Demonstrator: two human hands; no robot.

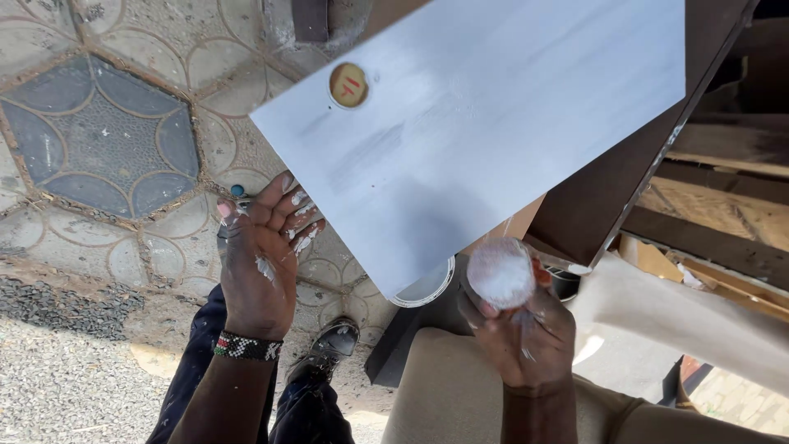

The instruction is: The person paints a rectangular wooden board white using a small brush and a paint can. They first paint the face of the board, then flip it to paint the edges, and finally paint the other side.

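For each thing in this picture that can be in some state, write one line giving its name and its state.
Board: coated white, tilted, streaky grey patch.
Left hand: open, paint-smeared, at the board's edge.
Right hand: closed around a white wad.
White wad: paint-soaked, held off the board.
Tin: under the board, mostly hidden.

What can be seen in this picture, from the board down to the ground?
Board: one, painted white, tilted across the upper middle.
Round sticker: one, tan with red marks, near the board's left corner.
Dark panel: one, brown, under the board's right side.
Tub: one, white rim, partly hidden below the board's lower edge.
Paving: patterned tiles, grey and beige, upper left.
Gravel: grey, lower left.
Shoe: one, dark, paint-flecked, bottom centre.
Beaded wristband: one, black, white and red, on the left wrist.
Left hand: open, white-smeared, beside the board's edge.
Right hand: holds a round white pad.
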